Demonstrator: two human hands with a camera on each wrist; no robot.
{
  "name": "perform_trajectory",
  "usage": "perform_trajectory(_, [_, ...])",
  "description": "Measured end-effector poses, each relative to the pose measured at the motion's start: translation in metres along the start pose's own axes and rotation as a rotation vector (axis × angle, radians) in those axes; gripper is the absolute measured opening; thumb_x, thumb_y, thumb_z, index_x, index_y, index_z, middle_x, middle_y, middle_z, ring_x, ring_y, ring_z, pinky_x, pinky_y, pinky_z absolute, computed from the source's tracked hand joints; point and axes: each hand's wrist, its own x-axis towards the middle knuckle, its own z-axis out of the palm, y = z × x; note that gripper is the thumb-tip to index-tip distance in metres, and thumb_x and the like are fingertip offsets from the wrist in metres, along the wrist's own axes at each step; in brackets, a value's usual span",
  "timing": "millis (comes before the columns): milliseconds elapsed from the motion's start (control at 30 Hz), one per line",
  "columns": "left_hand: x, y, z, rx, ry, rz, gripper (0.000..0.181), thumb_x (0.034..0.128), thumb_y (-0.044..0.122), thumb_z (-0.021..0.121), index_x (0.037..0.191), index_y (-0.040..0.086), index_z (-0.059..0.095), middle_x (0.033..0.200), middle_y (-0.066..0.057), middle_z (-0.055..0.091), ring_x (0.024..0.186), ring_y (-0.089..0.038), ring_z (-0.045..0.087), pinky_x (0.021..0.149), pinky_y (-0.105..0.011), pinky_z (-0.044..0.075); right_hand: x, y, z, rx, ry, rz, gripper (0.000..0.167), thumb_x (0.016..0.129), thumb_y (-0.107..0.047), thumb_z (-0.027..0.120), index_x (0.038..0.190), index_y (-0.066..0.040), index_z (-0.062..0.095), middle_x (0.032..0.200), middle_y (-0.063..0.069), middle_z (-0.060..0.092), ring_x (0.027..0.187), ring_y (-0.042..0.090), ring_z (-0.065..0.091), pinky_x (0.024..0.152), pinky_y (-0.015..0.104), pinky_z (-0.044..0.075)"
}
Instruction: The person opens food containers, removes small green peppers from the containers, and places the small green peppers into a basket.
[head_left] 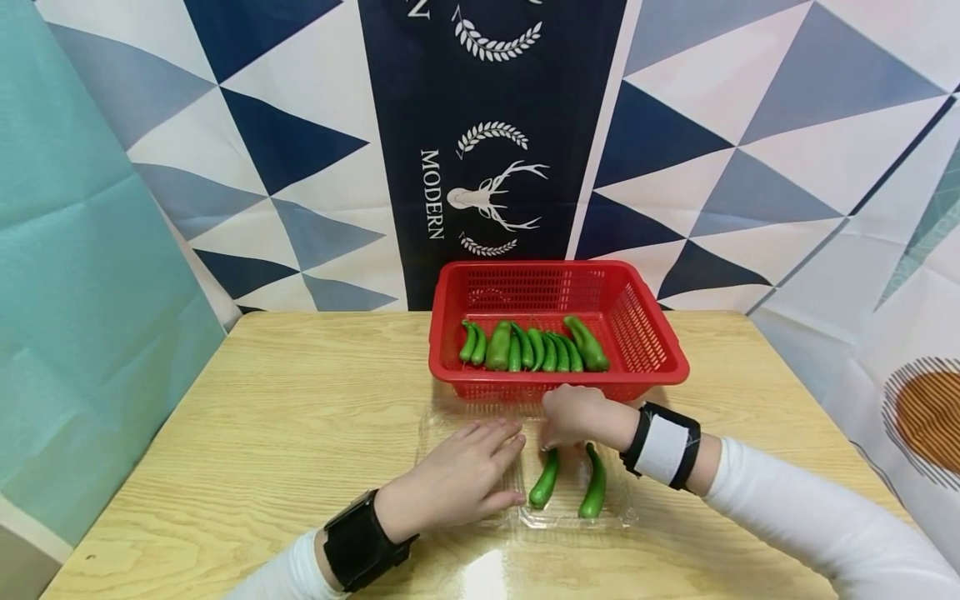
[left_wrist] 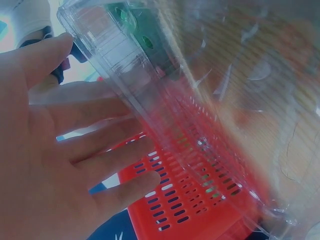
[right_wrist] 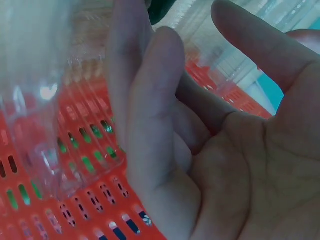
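Two long green peppers, one on the left (head_left: 543, 481) and one on the right (head_left: 593, 487), lie in the clear plastic container (head_left: 573, 522). My right hand (head_left: 577, 417) is over the far part of the container, at the upper end of the left pepper. In the right wrist view its fingers (right_wrist: 155, 105) bend, with the thumb (right_wrist: 260, 42) apart from them; a dark green pepper end (right_wrist: 159, 11) shows behind the fingertips. My left hand (head_left: 465, 477) lies with fingers extended over the left side of the container, against clear plastic (left_wrist: 115, 55) in the left wrist view.
Just behind the container stands a red slotted basket (head_left: 660, 367). A row of several green peppers (head_left: 536, 348) lies in it. Wooden tabletop (head_left: 315, 400) spreads to both sides, with a patterned cloth (head_left: 300, 167) behind.
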Motion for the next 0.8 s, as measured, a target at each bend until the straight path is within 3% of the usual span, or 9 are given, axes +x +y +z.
perform_trajectory(300, [0.000,0.000,0.000,0.007,0.022,0.007,0.069,0.0926,0.058,0.046,0.137,0.005,0.050,0.144,-0.012,0.046,0.131,-0.027,0.046,0.106,-0.042,0.041,0.004,-0.003,0.006,-0.061,-0.047,-0.062,0.024,0.076,-0.029,0.076,0.061,-0.018,0.061,0.058,-0.003,0.056,0.052,0.012,0.053,0.051,0.032,0.044])
perform_trajectory(467, [0.000,0.000,0.001,0.007,0.028,0.009,0.068,0.0925,0.057,0.047,0.137,0.005,0.050,0.143,-0.012,0.047,0.131,-0.027,0.046,0.106,-0.042,0.041,0.005,-0.004,0.008,-0.084,-0.044,-0.080,0.025,0.073,-0.026,0.078,0.062,-0.015,0.059,0.058,-0.001,0.056,0.052,0.013,0.053,0.050,0.031,0.043])
perform_trajectory(800, [0.000,-0.001,0.002,0.008,0.035,0.014,0.068,0.0930,0.057,0.046,0.137,0.005,0.050,0.144,-0.011,0.046,0.131,-0.027,0.046,0.106,-0.041,0.040,0.013,-0.002,0.013,-0.015,-0.071,-0.131,0.023,0.072,-0.014,0.077,0.058,-0.011,0.058,0.058,0.001,0.054,0.050,0.012,0.050,0.044,0.022,0.034])
